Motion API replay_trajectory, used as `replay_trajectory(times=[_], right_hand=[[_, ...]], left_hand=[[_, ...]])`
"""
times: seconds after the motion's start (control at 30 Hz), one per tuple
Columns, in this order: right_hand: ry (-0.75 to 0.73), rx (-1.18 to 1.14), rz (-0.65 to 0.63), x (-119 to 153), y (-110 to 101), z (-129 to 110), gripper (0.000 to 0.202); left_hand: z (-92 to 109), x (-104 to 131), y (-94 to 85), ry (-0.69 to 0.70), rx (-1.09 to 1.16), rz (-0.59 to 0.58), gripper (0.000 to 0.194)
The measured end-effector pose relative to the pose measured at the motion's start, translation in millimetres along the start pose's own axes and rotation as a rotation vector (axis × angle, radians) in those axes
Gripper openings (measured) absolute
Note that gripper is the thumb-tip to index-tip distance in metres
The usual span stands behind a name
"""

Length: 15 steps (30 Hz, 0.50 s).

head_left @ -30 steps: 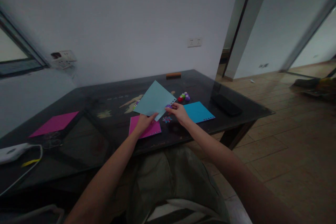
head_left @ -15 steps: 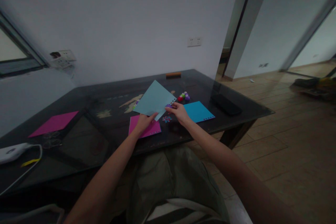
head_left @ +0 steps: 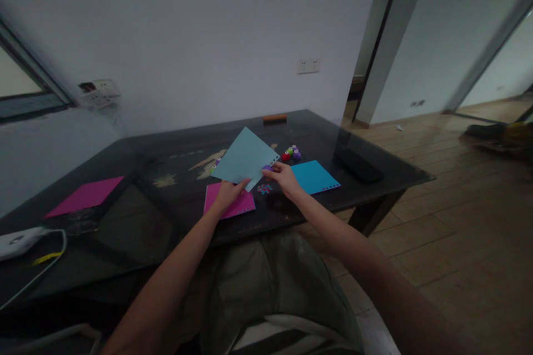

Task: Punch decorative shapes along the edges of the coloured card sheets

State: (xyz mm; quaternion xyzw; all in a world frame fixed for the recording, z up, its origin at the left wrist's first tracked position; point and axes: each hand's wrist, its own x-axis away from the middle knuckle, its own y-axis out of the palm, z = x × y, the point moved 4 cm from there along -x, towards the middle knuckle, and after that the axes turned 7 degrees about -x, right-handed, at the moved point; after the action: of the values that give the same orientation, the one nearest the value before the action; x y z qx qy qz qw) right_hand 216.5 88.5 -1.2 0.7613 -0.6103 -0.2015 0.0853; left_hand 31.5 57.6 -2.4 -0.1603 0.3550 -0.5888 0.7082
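Head view shows a pale blue sheet (head_left: 245, 156) held tilted above the tabletop (head_left: 312, 130), with a row of holes along its right edge. The left hand (head_left: 229, 194) pinches its near corner, thumb on top; the right hand's (head_left: 285, 176) grip is closed round a small purple punch (head_left: 267, 168) at the sheet's right edge. The sheet should be light, bendable and easily creased, best held flat by a corner or unpunched edge; the punch looks hard and smooth, best squeezed between thumb and fingers. Coloured scraps (head_left: 264, 188) lie below, between a pink sheet (head_left: 239, 206) under the left hand and a bright blue sheet (head_left: 315, 177). Beyond sit small red, green and purple punches (head_left: 291, 153). Pale marks (head_left: 186, 153) on the tabletop resemble lettering, too blurred to read; no brand is legible.
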Motion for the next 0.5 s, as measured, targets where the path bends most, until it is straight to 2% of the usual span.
replay_trajectory(times=[0.5], right_hand=[[-0.023, 0.008, -0.008, 0.9, -0.2, -1.0, 0.032]], left_hand=[[0.4, 0.8, 0.3, -0.014, -0.049, -0.005, 0.03]])
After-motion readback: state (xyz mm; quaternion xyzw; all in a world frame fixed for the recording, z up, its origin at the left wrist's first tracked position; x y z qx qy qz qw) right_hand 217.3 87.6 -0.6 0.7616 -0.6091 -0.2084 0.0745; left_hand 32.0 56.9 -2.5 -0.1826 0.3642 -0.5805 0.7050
